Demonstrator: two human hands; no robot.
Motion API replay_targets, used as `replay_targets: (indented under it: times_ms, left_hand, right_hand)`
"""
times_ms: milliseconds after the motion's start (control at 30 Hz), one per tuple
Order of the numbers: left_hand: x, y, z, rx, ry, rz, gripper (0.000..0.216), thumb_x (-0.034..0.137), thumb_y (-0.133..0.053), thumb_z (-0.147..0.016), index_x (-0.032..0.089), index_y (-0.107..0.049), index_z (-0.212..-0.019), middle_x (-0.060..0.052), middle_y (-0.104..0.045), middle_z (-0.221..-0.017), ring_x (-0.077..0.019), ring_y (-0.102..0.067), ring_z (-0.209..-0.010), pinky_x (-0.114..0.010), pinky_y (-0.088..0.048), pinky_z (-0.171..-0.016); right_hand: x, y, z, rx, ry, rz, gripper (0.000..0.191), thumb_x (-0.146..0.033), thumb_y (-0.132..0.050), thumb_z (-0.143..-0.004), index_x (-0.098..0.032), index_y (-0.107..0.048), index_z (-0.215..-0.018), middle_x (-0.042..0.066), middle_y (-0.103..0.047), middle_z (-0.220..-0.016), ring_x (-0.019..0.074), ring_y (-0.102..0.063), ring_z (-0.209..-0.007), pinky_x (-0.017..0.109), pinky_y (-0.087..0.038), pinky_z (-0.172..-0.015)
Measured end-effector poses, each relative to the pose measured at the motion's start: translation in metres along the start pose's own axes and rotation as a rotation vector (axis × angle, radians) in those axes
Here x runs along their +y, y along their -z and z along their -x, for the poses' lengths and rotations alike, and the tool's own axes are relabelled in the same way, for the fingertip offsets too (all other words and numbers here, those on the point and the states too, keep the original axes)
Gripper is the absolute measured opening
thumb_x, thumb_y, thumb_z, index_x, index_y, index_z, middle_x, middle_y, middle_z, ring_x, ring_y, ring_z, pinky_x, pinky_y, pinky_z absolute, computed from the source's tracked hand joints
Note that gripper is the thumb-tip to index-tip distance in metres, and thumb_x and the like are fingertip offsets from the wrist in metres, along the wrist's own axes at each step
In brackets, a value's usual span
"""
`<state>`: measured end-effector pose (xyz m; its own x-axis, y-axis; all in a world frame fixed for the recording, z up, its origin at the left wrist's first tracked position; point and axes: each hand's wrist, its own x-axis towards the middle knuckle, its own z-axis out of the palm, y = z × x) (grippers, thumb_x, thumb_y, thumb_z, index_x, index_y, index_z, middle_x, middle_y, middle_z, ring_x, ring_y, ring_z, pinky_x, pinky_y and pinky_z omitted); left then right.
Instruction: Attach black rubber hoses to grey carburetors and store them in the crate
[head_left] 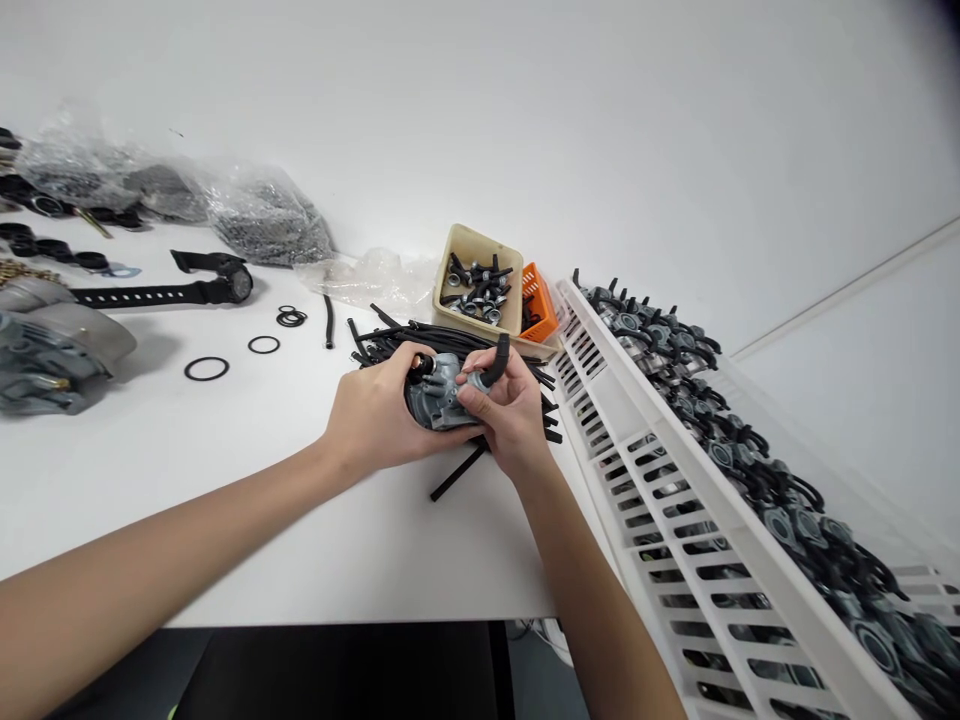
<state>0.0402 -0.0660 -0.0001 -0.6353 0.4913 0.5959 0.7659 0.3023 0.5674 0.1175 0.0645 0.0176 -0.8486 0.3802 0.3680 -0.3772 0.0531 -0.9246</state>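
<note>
A grey metal carburetor [439, 388] is held between both hands above the white table. My left hand [375, 408] wraps round its left side and underside. On its right side, my right hand [514, 408] grips a round cap with a bent black rubber boot [496, 362] rising from it; the cap sits against the carburetor, and whether it is screwed on I cannot tell. A black fitting [421, 366] shows at the carburetor's upper left. Just behind and beneath the hands lies a pile of black rubber hoses [405, 335].
A beige bin [448, 300] of caps with black boots and an orange basket [551, 318] stand at the back. To the right is a white slotted crate [652, 470] full of carburetors. A wristwatch [238, 280], O-rings [207, 369], plastic bags [262, 210] and another carburetor [45, 370] lie left.
</note>
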Motion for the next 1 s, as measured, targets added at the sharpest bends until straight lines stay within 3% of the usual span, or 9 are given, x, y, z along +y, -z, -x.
replay_targets:
  times_ms: [167, 367, 567, 733, 1000]
  left_hand:
    - [0.000, -0.001, 0.001, -0.018, -0.013, -0.026, 0.063, 0.070, -0.069, -0.056, 0.023, -0.053, -0.096, -0.002, -0.071, -0.077, -0.0222, -0.068, -0.061, -0.029, -0.045, -0.054]
    - [0.000, 0.000, 0.000, -0.017, 0.036, 0.076, 0.070, 0.071, -0.071, -0.052, 0.023, -0.054, -0.100, -0.002, -0.071, -0.082, -0.0216, -0.068, -0.065, -0.029, -0.047, -0.057]
    - [0.000, 0.003, -0.001, -0.040, 0.112, 0.230, 0.067, 0.063, -0.078, -0.051, 0.023, -0.054, -0.100, -0.002, -0.071, -0.085, -0.0221, -0.067, -0.071, -0.032, -0.050, -0.063]
    - [0.001, 0.004, -0.002, -0.046, 0.125, 0.286, 0.061, 0.060, -0.079, -0.054, 0.023, -0.055, -0.097, -0.002, -0.070, -0.085, -0.0218, -0.067, -0.073, -0.032, -0.050, -0.064]
    - [0.000, 0.002, -0.001, -0.045, 0.115, 0.257, 0.061, 0.054, -0.081, -0.053, 0.023, -0.055, -0.099, -0.002, -0.070, -0.083, -0.0219, -0.066, -0.070, -0.033, -0.049, -0.062]
  right_hand:
    - [0.002, 0.000, -0.001, 0.016, 0.003, 0.036, 0.026, -0.032, -0.084, -0.064, -0.023, -0.062, -0.075, -0.003, -0.060, -0.077, 0.0122, -0.057, -0.074, 0.026, -0.049, -0.072]
    - [0.004, 0.004, -0.003, -0.018, 0.016, 0.012, 0.029, -0.041, -0.086, -0.059, -0.023, -0.066, -0.070, 0.001, -0.064, -0.081, 0.0177, -0.060, -0.085, 0.032, -0.050, -0.082]
    - [-0.007, 0.006, 0.000, -0.105, -0.096, -0.125, 0.023, -0.043, -0.067, -0.078, -0.023, -0.073, -0.089, 0.004, -0.069, -0.089, 0.0203, -0.063, -0.088, 0.036, -0.052, -0.084]
    - [-0.007, 0.008, 0.001, -0.100, -0.131, -0.097, 0.029, -0.039, -0.074, -0.072, -0.025, -0.071, -0.096, 0.004, -0.071, -0.095, 0.0214, -0.065, -0.087, 0.038, -0.053, -0.084]
    - [0.001, 0.009, -0.001, -0.081, -0.069, -0.083, 0.031, -0.043, -0.080, -0.067, -0.025, -0.070, -0.090, 0.004, -0.071, -0.097, 0.0201, -0.065, -0.087, 0.038, -0.054, -0.089]
